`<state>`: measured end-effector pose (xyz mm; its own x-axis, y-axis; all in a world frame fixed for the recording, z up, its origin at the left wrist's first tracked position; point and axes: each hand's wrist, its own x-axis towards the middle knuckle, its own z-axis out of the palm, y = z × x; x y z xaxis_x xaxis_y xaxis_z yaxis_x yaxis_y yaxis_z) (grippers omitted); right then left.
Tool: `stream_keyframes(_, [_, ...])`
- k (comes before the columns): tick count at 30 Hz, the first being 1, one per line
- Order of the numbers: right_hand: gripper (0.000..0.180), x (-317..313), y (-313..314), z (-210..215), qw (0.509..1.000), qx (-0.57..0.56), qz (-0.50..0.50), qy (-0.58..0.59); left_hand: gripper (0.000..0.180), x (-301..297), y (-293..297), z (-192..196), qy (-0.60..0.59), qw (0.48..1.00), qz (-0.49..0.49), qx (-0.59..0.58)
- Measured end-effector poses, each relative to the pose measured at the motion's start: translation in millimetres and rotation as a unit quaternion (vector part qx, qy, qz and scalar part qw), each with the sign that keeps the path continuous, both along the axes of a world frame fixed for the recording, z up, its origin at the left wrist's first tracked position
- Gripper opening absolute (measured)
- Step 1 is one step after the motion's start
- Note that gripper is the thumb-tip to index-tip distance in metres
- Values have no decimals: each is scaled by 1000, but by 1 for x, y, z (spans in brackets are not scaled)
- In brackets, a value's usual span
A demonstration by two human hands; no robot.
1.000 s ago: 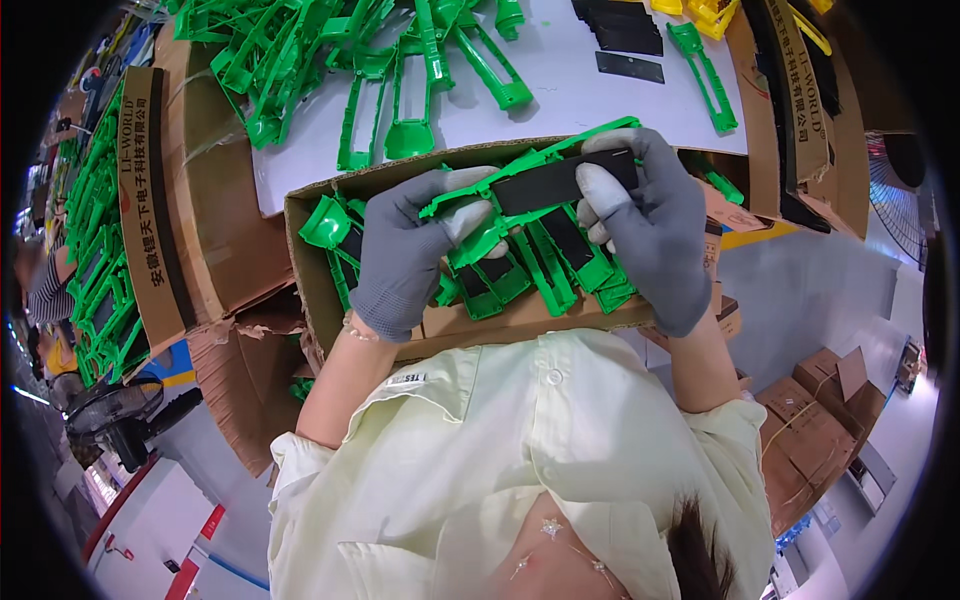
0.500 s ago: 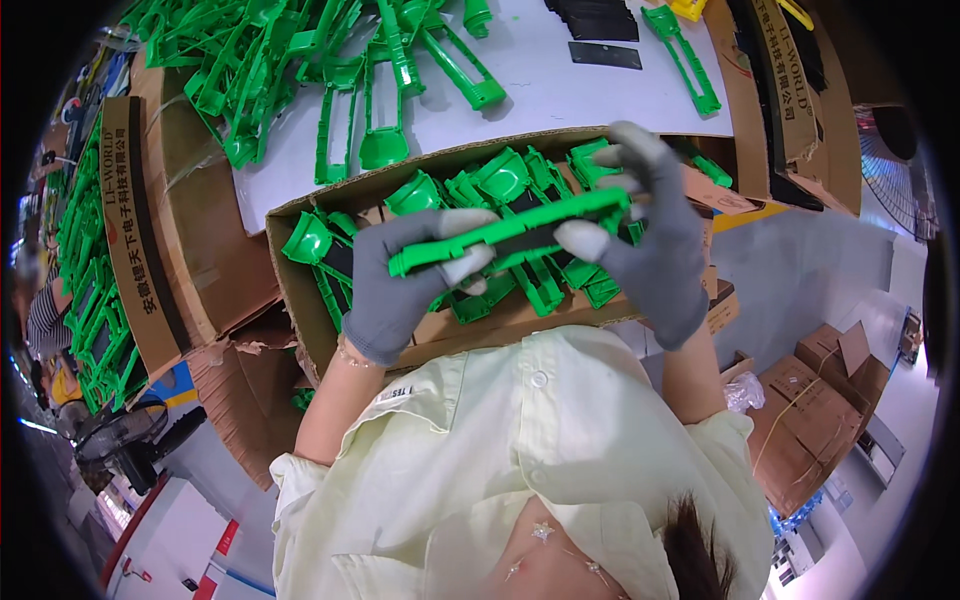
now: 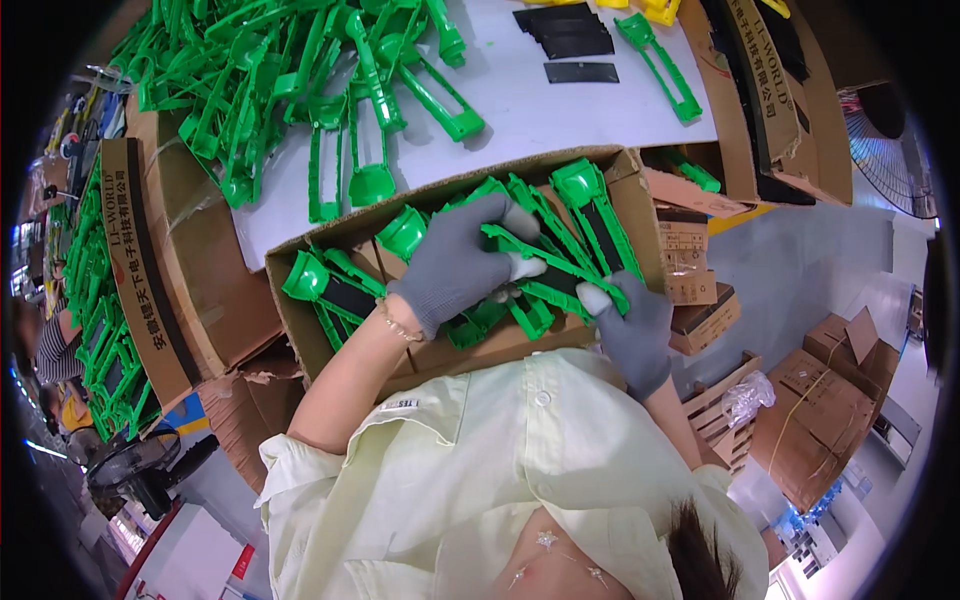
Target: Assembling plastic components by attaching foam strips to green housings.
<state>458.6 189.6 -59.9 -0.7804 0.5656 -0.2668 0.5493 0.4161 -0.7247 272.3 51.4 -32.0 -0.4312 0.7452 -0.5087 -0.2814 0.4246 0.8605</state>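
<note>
Both my hands wear grey gloves with pale fingertips. My left hand (image 3: 460,258) pinches one end of a green plastic frame (image 3: 560,264), and my right hand (image 3: 637,335) grips its other end between thumb and fingers. The frame slants down to the right, low over an open cardboard box (image 3: 642,215). Several similar green frames lie in the box, some with black strips inlaid, such as the green frame (image 3: 590,210) at its right end. My hands partly hide the ones in the middle.
Beyond the box, a white table (image 3: 500,110) carries a heap of green frames (image 3: 270,80), a stack of black strips (image 3: 568,32) and a lone green frame (image 3: 660,68). Cardboard cartons (image 3: 150,270) stand at the left. More boxes (image 3: 825,400) and a wooden pallet (image 3: 722,425) are at right.
The green frame has come down toward the box and now tilts down to the right. My right hand has dropped lower, and my left has shifted rightward along with its end.
</note>
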Motion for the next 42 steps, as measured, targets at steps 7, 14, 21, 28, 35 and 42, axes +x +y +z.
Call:
stream_keyframes(7, [49,-8,9,34,990,74,73,-96,43,-68,4,24,515,854,32,-72])
stream_keyframes(14, [38,-59,61,48,951,250,164,-76,33,-154,12,-6,785,577,-183,-130])
stream_keyframes(21, [27,-146,59,36,941,210,222,145,25,-177,30,-29,771,594,-215,-78])
stream_keyframes(28, [21,-130,42,23,918,220,318,88,20,-188,7,6,485,867,44,109])
stream_keyframes(35, [28,-152,82,37,951,202,202,121,36,-146,-21,20,3,947,191,257])
stream_keyframes(42, [31,-207,152,-4,891,324,307,80,50,-85,-23,34,27,989,144,32])
